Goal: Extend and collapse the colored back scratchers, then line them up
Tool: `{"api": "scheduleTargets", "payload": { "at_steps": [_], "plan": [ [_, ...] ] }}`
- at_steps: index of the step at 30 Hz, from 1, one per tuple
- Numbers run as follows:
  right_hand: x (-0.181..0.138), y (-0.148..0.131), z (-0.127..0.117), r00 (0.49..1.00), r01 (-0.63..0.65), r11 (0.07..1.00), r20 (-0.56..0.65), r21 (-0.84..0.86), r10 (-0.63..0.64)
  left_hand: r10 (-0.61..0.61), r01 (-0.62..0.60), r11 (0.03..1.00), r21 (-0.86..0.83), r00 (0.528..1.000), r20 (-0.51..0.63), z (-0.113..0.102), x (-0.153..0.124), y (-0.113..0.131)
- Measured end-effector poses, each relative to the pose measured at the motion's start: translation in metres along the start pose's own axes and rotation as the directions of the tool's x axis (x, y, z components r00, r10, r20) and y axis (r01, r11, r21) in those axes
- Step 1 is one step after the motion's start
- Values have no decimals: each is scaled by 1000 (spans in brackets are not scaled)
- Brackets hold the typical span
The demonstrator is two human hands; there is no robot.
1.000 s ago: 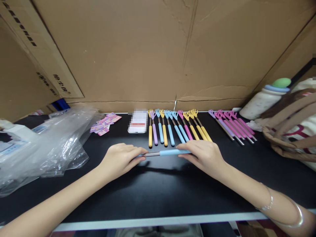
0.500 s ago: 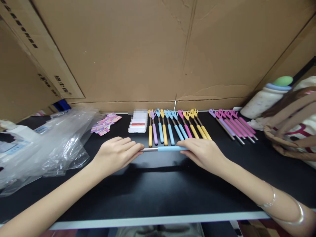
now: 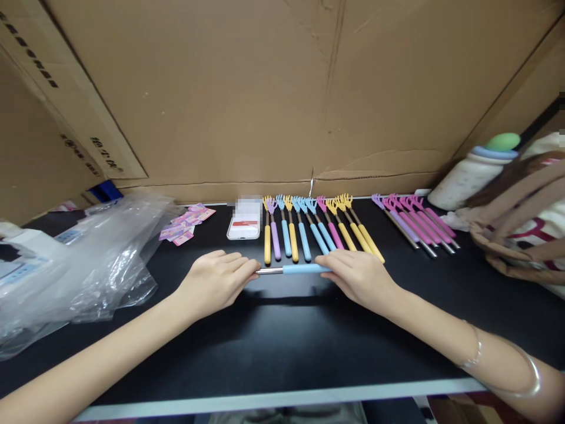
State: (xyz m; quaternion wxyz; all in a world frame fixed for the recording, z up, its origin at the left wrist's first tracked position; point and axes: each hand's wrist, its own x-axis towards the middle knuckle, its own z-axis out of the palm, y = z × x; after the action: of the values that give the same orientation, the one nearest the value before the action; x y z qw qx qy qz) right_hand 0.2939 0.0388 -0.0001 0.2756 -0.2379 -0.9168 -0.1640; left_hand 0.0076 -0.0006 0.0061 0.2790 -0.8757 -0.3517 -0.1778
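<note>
Between my two hands a light-blue rod with a metal section is held level above the black table. My left hand pinches its bare metal end, and my right hand grips the blue end, hiding that tip. Just behind it lies a row of claw-headed back scratchers with yellow, purple, blue and pink handles, claws pointing away from me. Farther right rests a second group of pink and purple scratcher parts, with metal rods at their near ends.
A phone lies left of the row, beside small pink cards. Clear plastic bags cover the left side. A white bottle and a beige bag stand at right. Cardboard walls the back.
My left hand has shifted slightly right, toward my right hand, and less metal rod shows. The whole view has moved a little.
</note>
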Motion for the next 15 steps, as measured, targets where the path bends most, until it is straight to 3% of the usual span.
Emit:
{"api": "scheduleTargets", "payload": {
  "at_steps": [15],
  "plan": [
    [5,-4,-1,996,20,995,-82,-101,-28,9,-8,998,-59,1000,19,-3,6,-3]
  ]
}}
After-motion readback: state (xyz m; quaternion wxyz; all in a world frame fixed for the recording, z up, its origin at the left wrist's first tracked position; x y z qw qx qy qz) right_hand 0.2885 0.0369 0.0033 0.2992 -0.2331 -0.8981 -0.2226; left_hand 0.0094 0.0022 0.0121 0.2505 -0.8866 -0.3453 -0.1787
